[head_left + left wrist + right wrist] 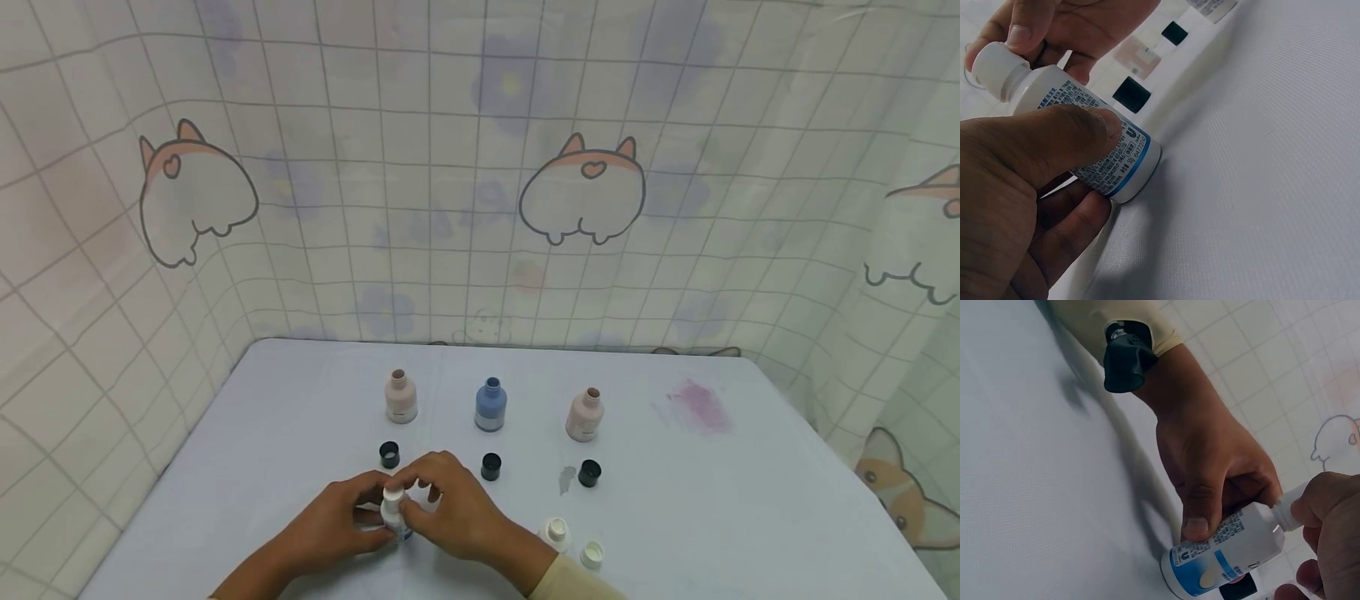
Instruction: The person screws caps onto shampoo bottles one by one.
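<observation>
A small white bottle [392,518] with a blue-and-white printed label [1129,159] stands at the front of the white table. My left hand [330,523] grips its body, thumb across the label in the left wrist view. With thumb and fingers, my right hand [459,510] pinches the white cap [996,70] on the bottle's neck. Whether the cap is tight or loose, I cannot tell. To the right, beyond my right forearm, stands a second white bottle [556,533] with its mouth uncovered. Beside it lies a white cap [592,555].
Farther back stand a pale pink bottle [401,402], a blue bottle [491,407] and another pink bottle [584,418], all uncapped. In front of them lie black caps [491,467]. A grey wet-looking spot [567,480] and a pink stain [703,406] mark the right side.
</observation>
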Demonstrator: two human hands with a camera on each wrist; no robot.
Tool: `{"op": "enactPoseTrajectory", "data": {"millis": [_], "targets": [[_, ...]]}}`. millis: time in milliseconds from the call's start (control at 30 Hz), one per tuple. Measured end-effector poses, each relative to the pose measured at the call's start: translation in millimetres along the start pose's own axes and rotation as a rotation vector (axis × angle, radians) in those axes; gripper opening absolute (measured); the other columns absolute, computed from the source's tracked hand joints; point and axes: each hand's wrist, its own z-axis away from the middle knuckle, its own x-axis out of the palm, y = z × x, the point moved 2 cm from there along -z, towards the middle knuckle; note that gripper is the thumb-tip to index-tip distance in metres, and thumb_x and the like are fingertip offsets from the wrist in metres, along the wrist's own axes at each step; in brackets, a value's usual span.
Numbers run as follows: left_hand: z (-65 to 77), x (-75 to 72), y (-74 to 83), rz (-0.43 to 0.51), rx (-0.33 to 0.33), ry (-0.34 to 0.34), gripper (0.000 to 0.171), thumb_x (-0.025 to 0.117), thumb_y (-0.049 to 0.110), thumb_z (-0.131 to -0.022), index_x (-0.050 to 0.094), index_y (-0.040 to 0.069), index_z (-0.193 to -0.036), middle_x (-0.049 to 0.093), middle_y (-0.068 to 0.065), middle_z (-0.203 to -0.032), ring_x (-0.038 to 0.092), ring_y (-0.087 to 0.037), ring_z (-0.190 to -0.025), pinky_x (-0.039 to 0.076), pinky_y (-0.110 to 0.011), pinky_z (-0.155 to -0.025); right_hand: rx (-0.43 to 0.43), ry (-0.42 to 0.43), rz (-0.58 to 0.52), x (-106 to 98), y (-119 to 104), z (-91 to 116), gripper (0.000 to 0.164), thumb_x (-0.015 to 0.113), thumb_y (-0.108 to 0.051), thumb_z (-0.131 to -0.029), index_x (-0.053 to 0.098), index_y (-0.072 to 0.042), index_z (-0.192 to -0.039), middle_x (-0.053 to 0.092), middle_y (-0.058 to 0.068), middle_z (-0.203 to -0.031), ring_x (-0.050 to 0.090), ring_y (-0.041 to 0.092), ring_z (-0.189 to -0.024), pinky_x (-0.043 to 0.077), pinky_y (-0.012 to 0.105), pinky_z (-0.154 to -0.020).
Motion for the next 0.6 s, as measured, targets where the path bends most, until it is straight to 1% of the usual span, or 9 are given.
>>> {"op": "enactPoseTrajectory", "data": {"millis": [100,200,333,500,600], "targets": [[0.5,-0.8,0.2,0.005,-0.012,-0.001,0.052,0.078,0.031,-0.078,0.053,0.024,-0.123,0.058,0.004,-0.119,0.062,-0.01,-0.1,0.052,-0.023,-0.082,-0.002,0.0,0.001,0.7,0.4,-0.3,0.027,0.067,-0.013,-0.086,0.061,-0.032,-0.104,0.056,-0.02,-0.113,0.049,0.003,-0.102,0.051,0.023,-0.075],[0.9,-1.0,0.1,0.015,-0.02,-0.005,0.052,0.078,0.029,-0.078,0.053,0.023,-0.123,0.058,0.002,-0.119,0.062,-0.011,-0.1,0.052,-0.023,-0.082,0.016,-0.011,0.003,1.3,0.5,-0.1,0.027,0.067,-0.014,-0.087,0.061,-0.032,-0.105,0.056,-0.021,-0.115,0.051,0.003,-0.104,0.05,0.021,-0.077],[0.9,-1.1,-0.6,0.003,-0.028,-0.007,0.046,0.078,0.03,-0.078,0.054,0.026,-0.117,0.059,0.004,-0.116,0.062,-0.01,-0.098,0.052,-0.023,-0.081,0.043,-0.025,0.016,1.3,0.0,-0.6,0.024,0.069,-0.019,-0.086,0.062,-0.035,-0.103,0.056,-0.023,-0.11,0.053,0.005,-0.099,0.05,0.022,-0.076],[0.6,-0.8,-1.1,-0.011,-0.027,-0.004,0.045,0.077,0.034,-0.077,0.055,0.028,-0.116,0.059,0.006,-0.115,0.062,-0.01,-0.098,0.052,-0.023,-0.081,0.067,-0.048,0.019,1.1,0.2,-1.5,0.019,0.07,-0.03,-0.085,0.061,-0.037,-0.101,0.055,-0.024,-0.105,0.05,0.005,-0.095,0.05,0.026,-0.077],[-0.4,0.1,-1.0,-0.005,-0.015,-0.003,0.046,0.078,0.033,-0.077,0.055,0.028,-0.117,0.059,0.006,-0.115,0.062,-0.01,-0.099,0.052,-0.023,-0.082,0.06,-0.043,0.027,1.3,1.3,-1.0,0.02,0.07,-0.028,-0.086,0.06,-0.037,-0.102,0.055,-0.023,-0.105,0.05,0.006,-0.094,0.05,0.026,-0.076]]}}
